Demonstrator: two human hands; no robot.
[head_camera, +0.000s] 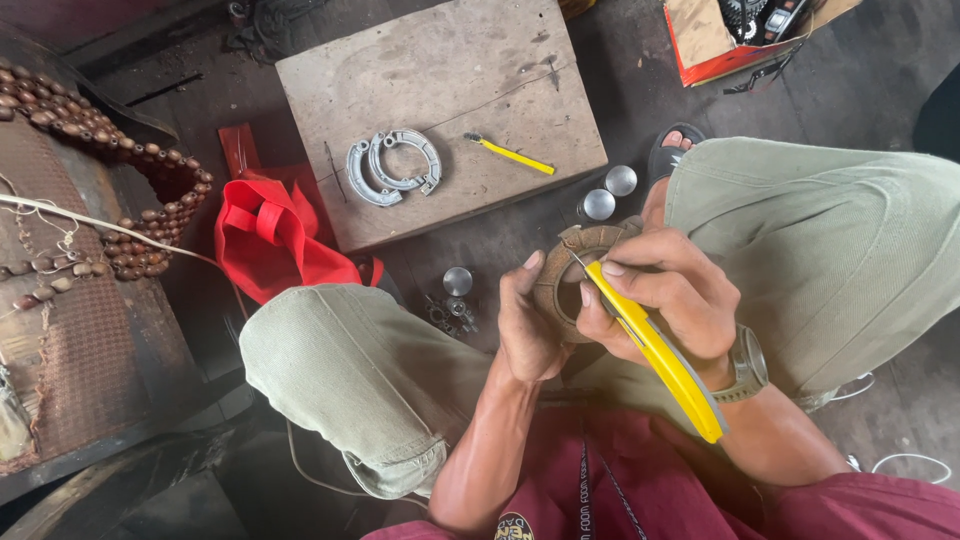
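Far off to the left of the hands a red bag (265, 235) lies on the floor. Ahead of them a wooden counter (440, 70) carries two bare metal brake shoes (393, 166) and a second yellow knife (510, 155). The left hand (525, 325) is closed around a worn brake shoe (565, 275), held between the knees. The right hand (660, 295) grips a yellow utility knife (655, 350), blade tip at the lining. I'd judge the scraping unfinished: brown lining still covers this one.

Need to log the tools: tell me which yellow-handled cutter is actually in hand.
The long yellow cutter gripped in the right hand, blade against the rusty curved part. The smaller yellow one lies untouched on the wooden board.
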